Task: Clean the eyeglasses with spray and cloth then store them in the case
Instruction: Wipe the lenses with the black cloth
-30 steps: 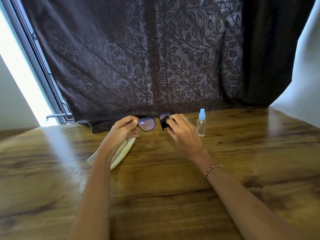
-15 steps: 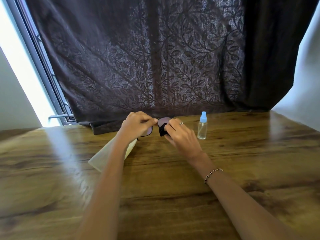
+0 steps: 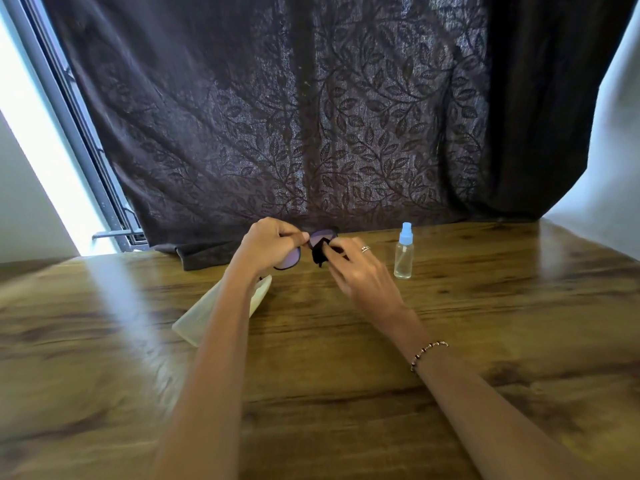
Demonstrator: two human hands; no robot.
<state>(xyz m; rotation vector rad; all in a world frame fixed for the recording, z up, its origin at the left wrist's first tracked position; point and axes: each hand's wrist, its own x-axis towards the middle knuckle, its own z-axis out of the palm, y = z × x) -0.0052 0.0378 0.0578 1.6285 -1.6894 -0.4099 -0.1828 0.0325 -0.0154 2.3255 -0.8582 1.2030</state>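
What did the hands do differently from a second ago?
The left hand slid along the dark-framed eyeglasses toward their middle, covering part of the lens that showed before. The right hand still pinches the small black cloth against the other lens. The clear blue-capped spray bottle and pale soft case stayed put.

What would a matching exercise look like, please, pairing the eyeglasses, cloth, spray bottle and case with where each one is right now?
1 eyeglasses
2 cloth
3 spray bottle
4 case

A standing upright on the table, untouched
B lying on the table, partly hidden by the left forearm
C gripped by the left hand
D pinched by the right hand against a lens

Pairs: 1-C, 2-D, 3-A, 4-B
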